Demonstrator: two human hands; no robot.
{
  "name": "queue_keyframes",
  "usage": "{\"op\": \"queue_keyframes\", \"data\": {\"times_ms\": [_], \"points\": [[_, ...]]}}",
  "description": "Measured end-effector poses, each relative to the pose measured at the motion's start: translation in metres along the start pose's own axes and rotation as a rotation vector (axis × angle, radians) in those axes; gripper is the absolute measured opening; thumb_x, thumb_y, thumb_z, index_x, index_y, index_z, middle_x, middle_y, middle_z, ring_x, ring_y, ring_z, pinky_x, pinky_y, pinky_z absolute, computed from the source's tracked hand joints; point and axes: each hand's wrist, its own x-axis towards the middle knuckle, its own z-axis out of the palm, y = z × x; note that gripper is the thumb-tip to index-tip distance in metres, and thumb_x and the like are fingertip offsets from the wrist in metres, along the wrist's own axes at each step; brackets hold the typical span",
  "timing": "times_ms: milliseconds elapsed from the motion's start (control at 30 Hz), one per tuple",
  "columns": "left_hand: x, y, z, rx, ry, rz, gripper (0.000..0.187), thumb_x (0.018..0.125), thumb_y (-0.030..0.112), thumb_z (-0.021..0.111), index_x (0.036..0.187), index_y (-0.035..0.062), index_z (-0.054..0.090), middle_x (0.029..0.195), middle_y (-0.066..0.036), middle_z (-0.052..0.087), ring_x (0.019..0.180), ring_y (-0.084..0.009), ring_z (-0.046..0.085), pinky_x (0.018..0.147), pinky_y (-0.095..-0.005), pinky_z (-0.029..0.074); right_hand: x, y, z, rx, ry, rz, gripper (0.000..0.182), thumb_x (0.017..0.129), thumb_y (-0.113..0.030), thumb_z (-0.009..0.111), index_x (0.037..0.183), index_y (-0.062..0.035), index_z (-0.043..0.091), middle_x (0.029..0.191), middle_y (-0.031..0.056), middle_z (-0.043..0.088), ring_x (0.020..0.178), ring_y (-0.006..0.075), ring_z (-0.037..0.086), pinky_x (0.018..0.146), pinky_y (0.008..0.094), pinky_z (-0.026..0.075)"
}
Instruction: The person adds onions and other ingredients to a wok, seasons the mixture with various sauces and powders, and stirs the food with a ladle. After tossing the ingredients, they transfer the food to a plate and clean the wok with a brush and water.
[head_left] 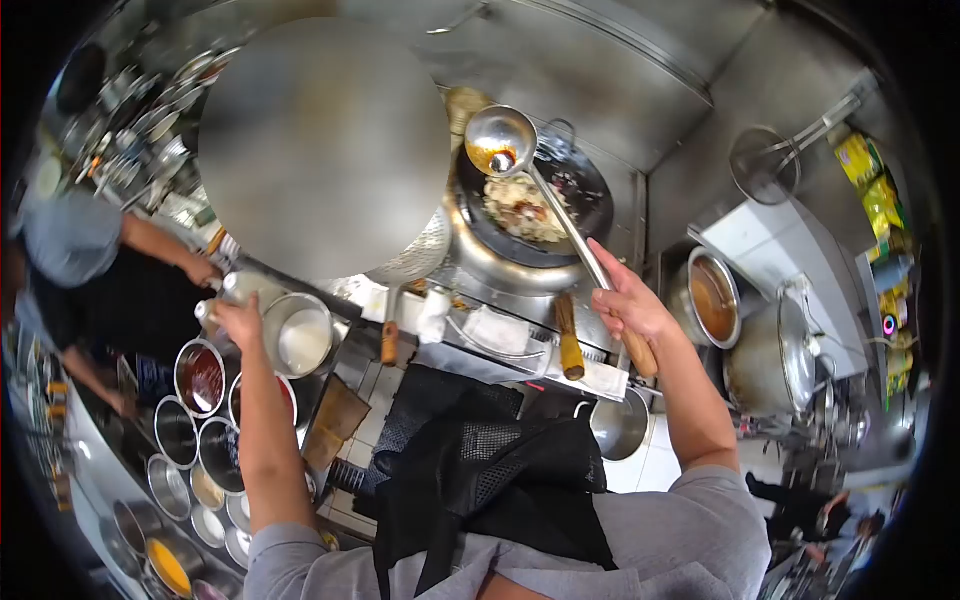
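My right hand is closed round the wooden-ended handle of a metal ladle. The ladle's bowl, with some reddish-brown sauce in it, hangs over the rim of a dark wok. Pale, chopped food with brown sauce lies inside the wok. At the left, my left hand has its fingers wrapped round a whitish bottle, next to a pot of white contents. Another whitish bottle stands just behind that hand.
Several seasoning containers fill the left side. A co-worker stands beyond them. A brush and white cloths lie on the stove's front edge. Pots and a strainer are at the right.
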Motion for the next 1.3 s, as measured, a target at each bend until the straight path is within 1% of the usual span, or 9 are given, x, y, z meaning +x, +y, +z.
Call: {"op": "queue_keyframes", "data": {"times_ms": [200, 300, 567, 667, 867, 967, 1100, 1167, 1300], "points": [[0.006, 0.033, 0.040, 0.207, 0.240, 0.115, 0.083, 0.066, 0.037, 0.090, 0.123, -0.0044, 0.046, 0.124, -0.027, 0.052, 0.119, -0.0453, 0.049, 0.099, -0.0519, 0.042, 0.015, 0.030, -0.064, -0.243, 0.219, 0.120, 0.080, 0.093, 0.002, 0.049, 0.159, -0.0260, 0.013, 0.068, -0.0015, 0.045, 0.047, 0.0081, 0.043, 0.043, 0.0287, 0.044], [0.001, 0.047, 0.039, -0.019, 0.087, 0.075, 0.090, 0.065, 0.030, 0.091, 0.131, -0.0057, 0.043, 0.133, -0.027, 0.049, 0.123, -0.0449, 0.046, 0.104, -0.0489, 0.040, 0.016, 0.043, -0.086, -0.227, 0.236, 0.095, 0.079, 0.094, 0.002, 0.049, 0.159, -0.0258, 0.014, 0.067, -0.0016, 0.044, 0.047, 0.0082, 0.043, 0.042, 0.0290, 0.044], [-0.019, 0.034, 0.053, 0.042, -0.024, 0.292, 0.105, 0.065, 0.026, 0.090, 0.147, -0.0006, 0.029, 0.140, -0.028, 0.046, 0.129, -0.0435, 0.044, 0.110, -0.0476, 0.036, 0.006, 0.060, -0.126, 0.475, 0.055, -0.122, 0.083, 0.091, -0.001, 0.054, 0.159, -0.0275, 0.014, 0.068, -0.0003, 0.044, 0.043, 0.0072, 0.040, 0.038, 0.0247, 0.038], [-0.013, 0.046, 0.047, 0.079, 0.034, 0.177, 0.105, 0.064, 0.025, 0.089, 0.147, -0.0002, 0.030, 0.138, -0.026, 0.048, 0.127, -0.0434, 0.047, 0.109, -0.0464, 0.037, 0.025, 0.098, -0.126, 0.091, 0.214, 0.004, 0.083, 0.092, 0.002, 0.052, 0.159, -0.0284, 0.014, 0.068, -0.0004, 0.046, 0.043, 0.0083, 0.041, 0.038, 0.0263, 0.040], [0.041, 0.213, -0.069, -0.323, -0.152, 0.587, 0.095, 0.073, 0.017, 0.083, 0.149, 0.0016, 0.028, 0.137, -0.018, 0.049, 0.127, -0.0287, 0.049, 0.107, -0.0399, 0.039, 0.025, 0.119, -0.135, 0.067, 0.190, 0.080, 0.081, 0.093, 0.004, 0.048, 0.159, -0.0258, 0.012, 0.066, -0.0009, 0.046, 0.046, 0.0087, 0.044, 0.042, 0.0287, 0.043], [0.019, 0.339, -0.097, -0.728, -0.190, 0.553, 0.093, 0.078, 0.021, 0.082, 0.147, -0.0008, 0.024, 0.127, -0.022, 0.056, 0.106, -0.0300, 0.063, 0.089, -0.0408, 0.056, 0.026, 0.119, -0.142, 0.118, 0.135, 0.029, 0.081, 0.093, 0.003, 0.048, 0.159, -0.0263, 0.012, 0.067, -0.0008, 0.046, 0.047, 0.0089, 0.044, 0.042, 0.0283, 0.044], [-0.046, 0.424, 0.021, -0.264, -0.157, 0.782, 0.078, 0.063, 0.026, 0.086, 0.127, 0.0043, 0.048, 0.110, -0.015, 0.061, 0.103, -0.0273, 0.062, 0.090, -0.0410, 0.050, 0.022, 0.108, -0.136, 0.198, 0.112, -0.009, 0.083, 0.090, 0.006, 0.048, 0.159, -0.0230, 0.011, 0.065, -0.0011, 0.045, 0.045, 0.0081, 0.044, 0.040, 0.0274, 0.044], [-0.117, 0.471, 0.043, 0.102, -0.476, 0.883, 0.087, 0.061, 0.028, 0.087, 0.137, 0.0163, 0.045, 0.118, -0.015, 0.061, 0.113, -0.0336, 0.060, 0.097, -0.0451, 0.048, 0.012, 0.098, -0.136, 0.183, 0.073, 0.033, 0.081, 0.093, 0.002, 0.048, 0.159, -0.0281, 0.013, 0.068, -0.0006, 0.045, 0.048, 0.0093, 0.044, 0.042, 0.0286, 0.044], [-0.201, 0.521, 0.078, 0.712, -0.538, 1.099, 0.093, 0.065, 0.030, 0.083, 0.146, 0.0280, 0.038, 0.130, -0.011, 0.055, 0.126, -0.0301, 0.053, 0.108, -0.0552, 0.037, 0.000, 0.099, -0.142, 0.212, 0.003, 0.027, 0.080, 0.093, 0.001, 0.048, 0.159, -0.0276, 0.012, 0.068, 0.0002, 0.046, 0.048, 0.0096, 0.044, 0.042, 0.0291, 0.045]]}}
